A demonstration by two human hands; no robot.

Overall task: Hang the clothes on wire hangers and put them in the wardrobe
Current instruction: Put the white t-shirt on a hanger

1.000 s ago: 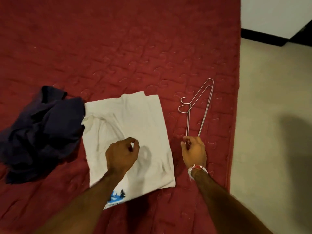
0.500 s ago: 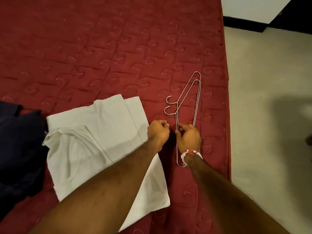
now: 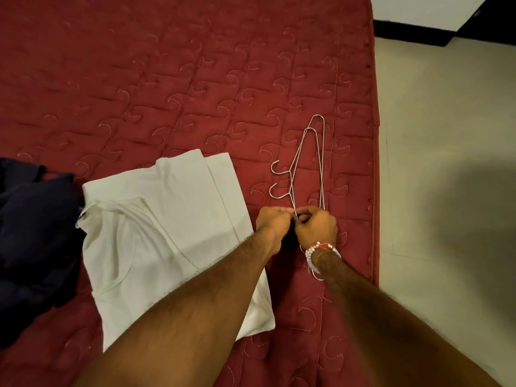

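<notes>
shirt (image 3: 167, 233) left of hangers (image 3: 310, 169), on bed (image 3: 195, 79)

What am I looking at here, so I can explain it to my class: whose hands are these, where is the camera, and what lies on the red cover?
There is no machine here. A person wears one wide-angle camera on the head, so the picture looks forward and down along both forearms. The surface is a red quilted bedspread, with pale floor to its right. On it lie a folded white shirt and, to the shirt's left, a crumpled dark navy garment. To the shirt's right lie two thin silver wire hangers, stacked together. The left hand and the right hand, which wears a beaded bracelet, meet at the hangers' near part, and the fingers of both pinch the wire. Nothing hangs on a hanger yet.
</notes>
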